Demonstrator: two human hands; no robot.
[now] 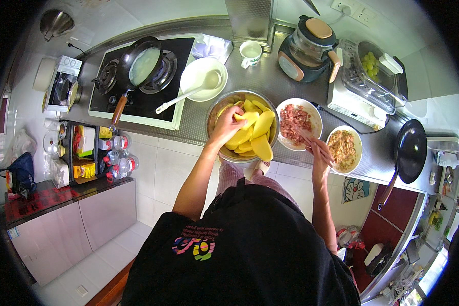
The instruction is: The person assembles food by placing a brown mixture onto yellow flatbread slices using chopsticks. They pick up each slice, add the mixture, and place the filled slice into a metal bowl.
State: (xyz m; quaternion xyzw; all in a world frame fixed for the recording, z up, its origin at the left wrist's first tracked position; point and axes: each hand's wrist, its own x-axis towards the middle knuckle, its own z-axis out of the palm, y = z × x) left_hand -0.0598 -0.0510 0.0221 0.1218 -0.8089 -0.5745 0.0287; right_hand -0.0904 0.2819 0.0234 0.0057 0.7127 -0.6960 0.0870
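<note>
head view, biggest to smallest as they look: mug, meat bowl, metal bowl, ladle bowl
1. Metal bowl
2. Meat bowl and ladle bowl: too alike to rank
3. Mug

Slices (263,123) lie in a basin (221,105) left of two bowls (317,118)

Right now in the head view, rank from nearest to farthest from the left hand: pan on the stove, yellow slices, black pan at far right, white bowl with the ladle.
1. Yellow slices: touching the left hand.
2. White bowl with the ladle: ahead, slightly left.
3. Pan on the stove: farther left.
4. Black pan: far right.
</note>
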